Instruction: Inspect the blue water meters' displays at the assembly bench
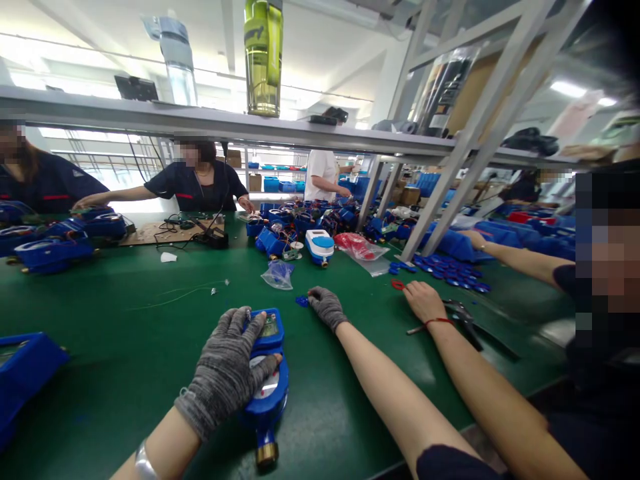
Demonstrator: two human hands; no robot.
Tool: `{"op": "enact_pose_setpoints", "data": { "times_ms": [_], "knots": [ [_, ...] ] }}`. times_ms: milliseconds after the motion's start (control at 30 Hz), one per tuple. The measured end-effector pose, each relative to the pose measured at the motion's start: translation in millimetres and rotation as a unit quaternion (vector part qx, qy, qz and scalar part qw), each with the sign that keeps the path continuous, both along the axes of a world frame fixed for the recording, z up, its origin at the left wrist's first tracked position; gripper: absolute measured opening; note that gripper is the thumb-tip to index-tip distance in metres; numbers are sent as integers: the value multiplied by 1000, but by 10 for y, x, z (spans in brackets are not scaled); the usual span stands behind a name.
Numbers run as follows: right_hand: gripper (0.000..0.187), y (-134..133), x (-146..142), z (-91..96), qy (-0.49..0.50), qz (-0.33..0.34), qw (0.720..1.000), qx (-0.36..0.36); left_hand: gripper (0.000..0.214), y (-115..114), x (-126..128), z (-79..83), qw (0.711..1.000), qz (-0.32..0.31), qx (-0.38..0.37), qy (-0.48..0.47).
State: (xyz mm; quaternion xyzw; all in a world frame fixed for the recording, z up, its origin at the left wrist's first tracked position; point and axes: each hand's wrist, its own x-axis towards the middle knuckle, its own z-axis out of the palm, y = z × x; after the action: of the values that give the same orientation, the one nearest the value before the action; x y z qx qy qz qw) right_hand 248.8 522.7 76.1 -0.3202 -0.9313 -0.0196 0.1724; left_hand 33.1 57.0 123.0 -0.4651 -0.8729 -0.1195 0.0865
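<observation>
Left fingers (256, 328), half-curled, hold the blue water meter (279, 395) beneath.
Right fingertips (313, 293), bunched, meet blue pieces (301, 301) farther off; grip unclear.

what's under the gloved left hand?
A blue meter: its small display and part of its round dial show past the left hand. Its left side, beneath the palm and fingers, is covered.

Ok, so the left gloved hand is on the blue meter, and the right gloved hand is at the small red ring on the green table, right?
Not quite: the head view shows the right hand at small blue pieces, not the red ring. The left hand is indeed on the blue meter.
</observation>
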Motion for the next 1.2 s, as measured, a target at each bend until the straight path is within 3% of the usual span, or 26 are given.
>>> {"op": "enact_pose_setpoints", "data": {
  "times_ms": [100,200,267,367,467,533,633,733,800,1000,1200],
  "knots": [
    [29,162,-34,-208,6,2,1000,18,71,7,5,6,1000,1,-1,-2],
    [24,296,-22,-326,81,36,996,-4,70,1,1,-20,1000,1,14,3],
    [22,364,17,-319,130,64,989,-20,68,-7,-10,-57,999,-9,41,14],
    [27,270,44,-140,165,85,982,-24,61,-15,-41,-124,990,-39,129,34],
    [35,-361,-148,140,200,122,971,-45,49,-19,-79,-187,975,-58,212,38],
    [31,-1106,-434,265,225,210,938,-158,44,-22,-103,-228,966,-54,250,33],
    [23,-2303,-886,312,201,267,923,-190,40,-35,-137,-295,955,-35,295,25],
    [21,-3021,-1075,333,157,303,918,-201,38,-51,-164,-348,951,-24,307,18],
    [20,-3170,-1053,368,112,317,926,-171,38,-52,-175,-364,951,-24,309,19],
    [24,-3192,-952,350,55,265,962,-40,39,-18,-177,-360,950,-33,310,12],
    [29,-3257,-980,359,45,298,953,-18,41,-33,-187,-351,948,-42,314,-27]
  ]
}}
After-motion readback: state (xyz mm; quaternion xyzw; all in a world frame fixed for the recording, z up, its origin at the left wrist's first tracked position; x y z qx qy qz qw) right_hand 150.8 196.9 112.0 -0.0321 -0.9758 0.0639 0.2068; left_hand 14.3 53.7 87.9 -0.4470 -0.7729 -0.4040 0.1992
